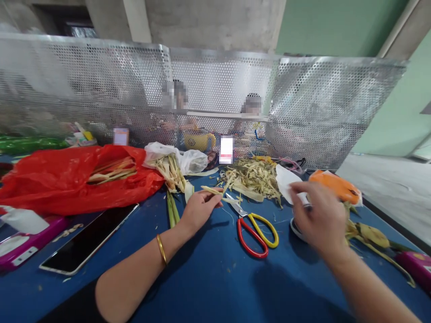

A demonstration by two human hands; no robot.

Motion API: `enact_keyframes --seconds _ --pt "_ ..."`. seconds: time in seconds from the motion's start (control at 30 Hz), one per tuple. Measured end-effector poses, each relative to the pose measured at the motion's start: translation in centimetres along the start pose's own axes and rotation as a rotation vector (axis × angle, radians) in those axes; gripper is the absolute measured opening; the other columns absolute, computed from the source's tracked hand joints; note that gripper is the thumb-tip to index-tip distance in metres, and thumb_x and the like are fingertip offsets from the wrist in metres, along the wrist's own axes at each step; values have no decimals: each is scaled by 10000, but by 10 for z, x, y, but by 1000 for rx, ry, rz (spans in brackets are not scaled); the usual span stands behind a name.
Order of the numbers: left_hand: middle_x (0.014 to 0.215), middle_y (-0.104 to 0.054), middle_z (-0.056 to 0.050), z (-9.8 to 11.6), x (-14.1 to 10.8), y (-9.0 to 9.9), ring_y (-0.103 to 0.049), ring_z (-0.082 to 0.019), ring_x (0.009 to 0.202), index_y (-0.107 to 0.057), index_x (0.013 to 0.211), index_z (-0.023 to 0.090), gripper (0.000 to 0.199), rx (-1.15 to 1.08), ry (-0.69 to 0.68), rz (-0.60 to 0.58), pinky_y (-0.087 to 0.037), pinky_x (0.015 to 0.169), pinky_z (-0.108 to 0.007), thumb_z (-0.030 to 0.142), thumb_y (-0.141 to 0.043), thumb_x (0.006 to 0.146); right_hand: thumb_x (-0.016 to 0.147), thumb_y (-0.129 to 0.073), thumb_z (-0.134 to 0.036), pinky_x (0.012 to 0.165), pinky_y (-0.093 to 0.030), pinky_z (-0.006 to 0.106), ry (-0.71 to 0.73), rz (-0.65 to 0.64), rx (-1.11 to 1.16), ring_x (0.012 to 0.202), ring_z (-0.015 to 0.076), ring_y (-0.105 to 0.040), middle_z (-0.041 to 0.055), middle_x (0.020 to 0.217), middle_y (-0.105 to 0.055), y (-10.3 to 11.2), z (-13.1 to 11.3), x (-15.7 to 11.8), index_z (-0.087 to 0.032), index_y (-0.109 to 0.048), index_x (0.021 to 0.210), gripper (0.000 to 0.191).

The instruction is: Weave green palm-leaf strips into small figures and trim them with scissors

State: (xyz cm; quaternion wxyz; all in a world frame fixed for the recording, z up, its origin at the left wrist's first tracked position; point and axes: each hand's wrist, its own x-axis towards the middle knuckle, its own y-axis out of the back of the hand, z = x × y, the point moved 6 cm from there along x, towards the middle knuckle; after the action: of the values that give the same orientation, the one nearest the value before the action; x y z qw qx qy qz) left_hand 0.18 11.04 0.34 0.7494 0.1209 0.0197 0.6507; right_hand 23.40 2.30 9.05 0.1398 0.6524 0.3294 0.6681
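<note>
Between the fingertips of my left hand (203,205) is a pale plant strip (213,190), folded or crossed near its end. A gold bangle circles that wrist. My right hand (318,215), blurred by motion, is raised above a round object (296,229) at the right; its fingers are curled, and what they hold, if anything, is too smeared to make out. Scissors (247,214) with one red and one yellow handle lie between the hands, blades partly apart. Beyond them is a heap of dry plant scraps (254,177).
At left lie a red plastic bag (81,179) with dried strips, a phone (89,240) and a purple-white object (33,242). Green stalks (172,210) lie near my left hand. An orange packet (336,186) is at right. Behind a perforated metal screen (218,80) are two people.
</note>
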Motion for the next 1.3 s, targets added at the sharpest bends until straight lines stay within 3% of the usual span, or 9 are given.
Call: enact_keyframes --seconds 0.1,0.27,0.37,0.47,0.67,0.9,1.03,1.17,1.3 --pt "739 -697 -60 -5 4 2 -588 -146 657 -638 569 153 327 22 93 -44 -454 678 -251 425 -588 744 861 -494 -298 616 -379 351 -396 -48 -302 722 242 -603 136 967 -680 22 82 -1 -210 -658 900 190" --pt "595 -649 -41 -28 7 0 -538 -116 512 -624 663 137 368 -3 357 -231 -403 551 -235 504 -646 679 794 -584 -346 524 -345 331 -574 -673 -291 555 210 -578 107 650 -659 -6 164 -37 -230 -656 588 247" --pt "685 -680 -49 -26 8 4 -583 -138 576 -646 803 139 405 131 331 -319 -364 525 -224 513 -679 651 797 -567 -302 550 -374 336 -558 -574 -462 660 264 -620 136 764 -676 -10 179 -42 -187 -688 750 174" --pt "708 -661 -18 -17 10 9 -589 -137 631 -651 933 144 463 188 251 -318 -374 557 -221 497 -699 639 801 -523 -201 672 -402 371 -381 -444 -606 889 317 -614 206 1045 -650 -14 177 -36 -139 -673 1028 280" --pt "760 -695 -26 -14 9 5 -631 -175 746 -679 966 156 419 227 117 -385 -452 716 -267 374 -731 613 816 -465 -130 756 -370 381 -302 -558 -561 875 282 -618 149 899 -696 -23 179 -37 -159 -688 748 235" --pt "931 -740 -47 -18 9 7 -663 -234 920 -738 900 198 291 369 33 -430 -463 850 -297 386 -665 689 835 -406 -194 552 -288 311 -761 -4 -296 596 205 -514 101 691 -638 27 172 -26 -163 -655 917 264" --pt "1134 -679 -108 1 6 30 -623 -288 1038 -651 1140 169 621 445 23 -132 -460 901 -348 385 -762 569 744 -428 -157 548 -324 283 -681 167 128 539 158 -466 18 553 -541 41 146 -6 -208 -544 619 179" --pt "1254 -604 -85 61 -25 42 -557 -240 1142 -563 1249 195 526 346 -270 396 -387 1011 -354 400 -613 766 748 -450 -211 592 -386 272 -453 -46 556 558 156 -522 -15 530 -570 35 89 25 -218 -565 661 144" --pt "1126 -669 -66 71 -40 -18 -586 -211 1071 -652 1087 204 381 -84 -133 -85 -435 938 -320 444 -607 795 768 -455 -262 538 -379 260 -325 -520 827 490 143 -512 -25 489 -563 3 15 32 -218 -574 660 167"
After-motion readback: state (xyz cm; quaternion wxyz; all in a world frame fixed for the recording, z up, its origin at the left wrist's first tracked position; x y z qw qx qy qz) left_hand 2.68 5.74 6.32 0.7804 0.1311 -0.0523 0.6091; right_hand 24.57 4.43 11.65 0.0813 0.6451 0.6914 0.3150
